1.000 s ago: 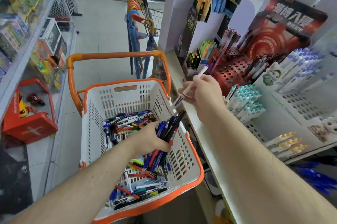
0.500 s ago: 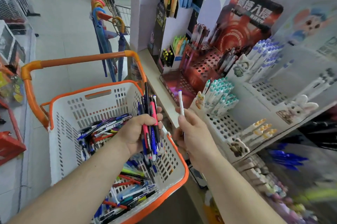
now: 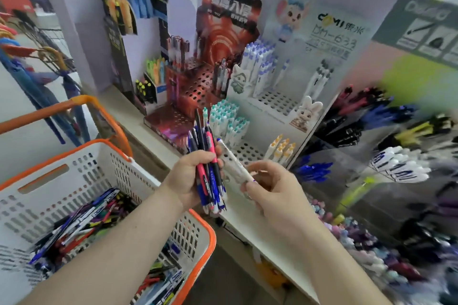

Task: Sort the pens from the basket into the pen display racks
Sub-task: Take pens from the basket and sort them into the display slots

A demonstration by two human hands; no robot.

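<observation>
Head view, left to right: the white perforated plastic basket with orange rim (image 3: 205, 227) sits at eight o'clock, with many loose pens inside. At centre the left hand (image 3: 190, 178) wraps its curled fingers round a bundle of dark blue, black and pink click pens (image 3: 208, 168), held upright. Just beside it, at three o'clock, the right hand (image 3: 270, 188) pinches a single slim white pen with a blue tip (image 3: 234, 161); its long axis runs from the fingers up toward ten o'clock. The white perforated cardboard display rack with cartoon animals (image 3: 275, 103) stands at twelve to one o'clock of that hand, so the right hand is nearer.
</observation>
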